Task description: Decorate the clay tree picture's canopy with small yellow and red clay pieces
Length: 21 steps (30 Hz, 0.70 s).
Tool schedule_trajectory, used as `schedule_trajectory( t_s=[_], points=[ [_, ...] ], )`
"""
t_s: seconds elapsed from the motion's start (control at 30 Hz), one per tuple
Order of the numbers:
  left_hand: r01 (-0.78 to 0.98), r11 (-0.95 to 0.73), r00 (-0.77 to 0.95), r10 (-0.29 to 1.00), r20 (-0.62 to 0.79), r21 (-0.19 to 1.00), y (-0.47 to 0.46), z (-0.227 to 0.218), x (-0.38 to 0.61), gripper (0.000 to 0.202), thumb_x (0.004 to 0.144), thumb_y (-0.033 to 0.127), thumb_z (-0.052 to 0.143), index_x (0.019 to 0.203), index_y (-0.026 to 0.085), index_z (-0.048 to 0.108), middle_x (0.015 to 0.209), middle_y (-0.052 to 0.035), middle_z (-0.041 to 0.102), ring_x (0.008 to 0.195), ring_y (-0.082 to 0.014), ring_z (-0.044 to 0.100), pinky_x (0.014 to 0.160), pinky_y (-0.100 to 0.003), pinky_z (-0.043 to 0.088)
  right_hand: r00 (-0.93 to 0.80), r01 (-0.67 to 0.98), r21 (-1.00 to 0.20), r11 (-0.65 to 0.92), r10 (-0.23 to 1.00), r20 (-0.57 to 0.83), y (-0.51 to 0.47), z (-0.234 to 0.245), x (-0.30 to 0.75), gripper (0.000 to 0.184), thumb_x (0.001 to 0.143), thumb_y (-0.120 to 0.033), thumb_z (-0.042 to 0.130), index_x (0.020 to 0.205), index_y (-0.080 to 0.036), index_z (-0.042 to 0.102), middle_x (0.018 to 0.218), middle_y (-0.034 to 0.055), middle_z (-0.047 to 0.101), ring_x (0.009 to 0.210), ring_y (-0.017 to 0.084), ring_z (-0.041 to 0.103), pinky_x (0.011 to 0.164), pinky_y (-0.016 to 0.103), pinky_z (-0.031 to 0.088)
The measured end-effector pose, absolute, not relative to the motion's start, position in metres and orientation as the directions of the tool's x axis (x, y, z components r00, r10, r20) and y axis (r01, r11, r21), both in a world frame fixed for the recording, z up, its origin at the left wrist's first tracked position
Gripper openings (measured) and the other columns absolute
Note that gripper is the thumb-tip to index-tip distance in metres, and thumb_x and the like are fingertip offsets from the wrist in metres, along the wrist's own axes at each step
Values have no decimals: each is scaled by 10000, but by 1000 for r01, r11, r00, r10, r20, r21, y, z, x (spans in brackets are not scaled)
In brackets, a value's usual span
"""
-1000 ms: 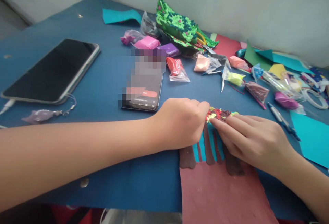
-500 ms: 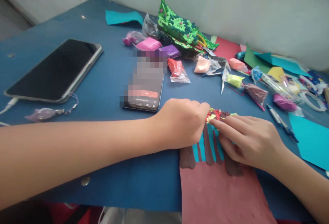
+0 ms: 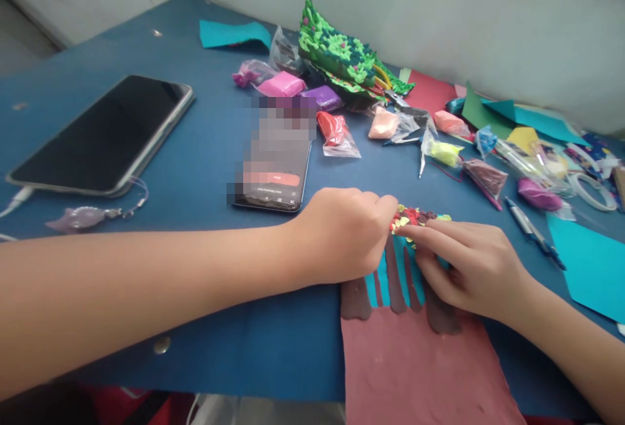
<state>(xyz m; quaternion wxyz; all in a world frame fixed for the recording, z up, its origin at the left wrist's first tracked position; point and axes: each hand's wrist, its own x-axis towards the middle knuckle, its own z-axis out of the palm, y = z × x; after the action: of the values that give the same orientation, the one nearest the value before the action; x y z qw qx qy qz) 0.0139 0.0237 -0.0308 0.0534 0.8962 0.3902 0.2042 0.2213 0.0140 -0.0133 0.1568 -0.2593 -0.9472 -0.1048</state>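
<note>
A clay picture [image 3: 424, 360] lies at the table's front edge, with a reddish-brown lower part and dark brown tree trunks [image 3: 395, 282] on turquoise. Small red, yellow and maroon clay bits [image 3: 415, 218] cover its upper end. My left hand [image 3: 344, 233] is closed in a fist at the picture's upper left; what its fingertips hold, if anything, is hidden. From the other side, my right hand [image 3: 471, 262] rests over the picture with its index finger stretched onto the clay bits. Its thumb is apart beneath, and nothing shows between them.
A dark-screened tablet [image 3: 105, 132] and a partly blurred phone [image 3: 276, 164] lie on the blue table [image 3: 219, 340]. Bagged clay, such as a red packet [image 3: 333, 129], spreads along the back beside a green decorated piece [image 3: 342, 47]. Pens [image 3: 534, 233] and turquoise paper [image 3: 593, 269] are at right.
My right index finger has straightened and shifted slightly left over the clay bits, apart from the fingers behind it. My left hand is almost still.
</note>
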Motion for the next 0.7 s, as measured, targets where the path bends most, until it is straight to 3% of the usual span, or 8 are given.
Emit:
schedule_trajectory(
  t_s=[0.17, 0.37, 0.53, 0.63, 0.67, 0.7],
  points=[
    [671, -701, 629, 710, 316, 241, 22, -29, 14, 180, 835, 147, 385, 785, 154, 558, 638, -45, 610, 597, -227, 618, 457, -298, 368, -797, 535, 35, 844, 491, 353, 14, -14, 224, 193, 836, -88, 464, 987, -155, 563, 719, 29, 661, 537, 121, 581, 486, 226, 431],
    [668, -700, 630, 713, 307, 253, 25, -28, 13, 232, 881, 171, 348, 820, 144, 569, 687, -50, 632, 638, -219, 631, 525, -296, 430, -786, 553, 96, 827, 480, 389, 16, -18, 225, 196, 860, -105, 451, 1018, -150, 559, 735, 30, 673, 559, 133, 597, 486, 240, 413],
    [615, -752, 608, 643, 466, 236, 13, -27, 17, 349, 995, 263, 226, 903, 137, 538, 593, -1, 584, 518, -149, 567, 465, -232, 367, -743, 546, 59, 835, 451, 493, 8, -13, 228, 161, 886, -129, 474, 1024, -135, 556, 695, 29, 657, 572, 124, 582, 517, 242, 432],
    [425, -874, 642, 475, 602, 236, -12, -21, 21, 485, 1021, 309, 122, 692, 179, 453, 485, 26, 466, 395, -128, 427, 401, -261, 282, -796, 387, 134, 912, 257, 548, -17, -8, 224, 204, 929, -164, 401, 986, -104, 587, 567, 4, 573, 511, 137, 524, 483, 286, 410],
    [356, -902, 692, 429, 581, 243, -20, -19, 22, 511, 1022, 351, 116, 654, 185, 431, 477, 26, 454, 382, -123, 398, 389, -272, 265, -780, 375, 137, 917, 232, 581, -27, -8, 221, 199, 927, -186, 421, 939, -106, 602, 550, 0, 553, 500, 139, 514, 464, 294, 389],
    [310, -912, 715, 409, 566, 268, -26, -17, 22, 537, 1020, 371, 105, 623, 187, 418, 466, 27, 438, 378, -117, 381, 385, -275, 258, -698, 473, 105, 875, 299, 650, -35, -8, 219, 199, 918, -213, 451, 869, -115, 617, 535, -1, 536, 490, 144, 509, 461, 310, 378]
  ],
)
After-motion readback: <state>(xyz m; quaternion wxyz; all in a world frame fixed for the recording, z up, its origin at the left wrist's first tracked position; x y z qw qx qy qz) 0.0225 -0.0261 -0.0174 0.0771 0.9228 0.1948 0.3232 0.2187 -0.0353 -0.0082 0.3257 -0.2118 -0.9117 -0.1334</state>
